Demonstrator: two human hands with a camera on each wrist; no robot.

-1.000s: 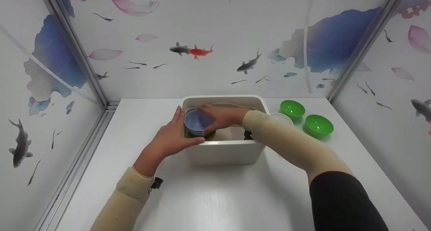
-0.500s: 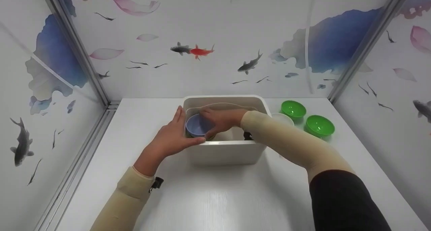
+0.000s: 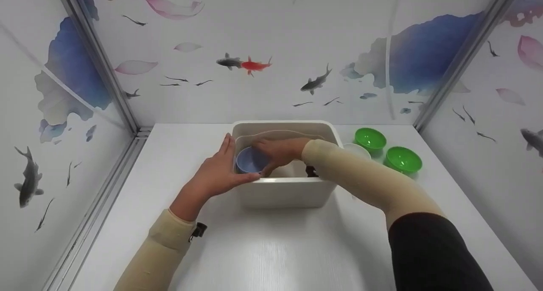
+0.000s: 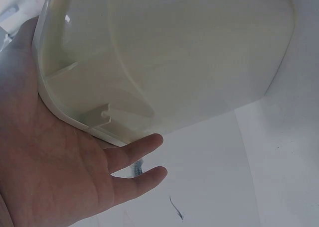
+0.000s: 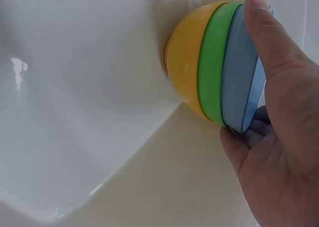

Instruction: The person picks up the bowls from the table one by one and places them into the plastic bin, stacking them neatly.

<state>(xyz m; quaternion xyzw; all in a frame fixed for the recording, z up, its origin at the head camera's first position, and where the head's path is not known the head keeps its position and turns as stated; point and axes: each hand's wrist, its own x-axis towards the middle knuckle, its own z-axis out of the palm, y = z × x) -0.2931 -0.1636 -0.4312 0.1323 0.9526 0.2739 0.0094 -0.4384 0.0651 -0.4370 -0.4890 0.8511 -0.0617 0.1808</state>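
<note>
A white plastic bin [image 3: 284, 194] stands near the back of the table. My left hand [image 3: 212, 173] rests on its front left corner, thumb along the front rim and fingers straight along the left side. Inside the bin, my right hand [image 3: 282, 151] holds a blue bowl [image 3: 247, 160] by its rim, with the thumb on one side and fingers on the other. The right wrist view shows this blue bowl nested in a green bowl [image 5: 212, 67], which sits in a yellow bowl [image 5: 187, 57]. From the head view, both lower bowls are hidden.
Two bright green bowls [image 3: 370, 139] stand on the table to the right of the bin. A white bowl [image 3: 358, 150] between them and the bin is partly covered by the right forearm. Printed wall panels [image 3: 271, 108] enclose the back and both sides.
The right hand has lowered the blue bowl deeper into the bin, and the green edge under it has gone out of sight. My left hand stays on the corner.
</note>
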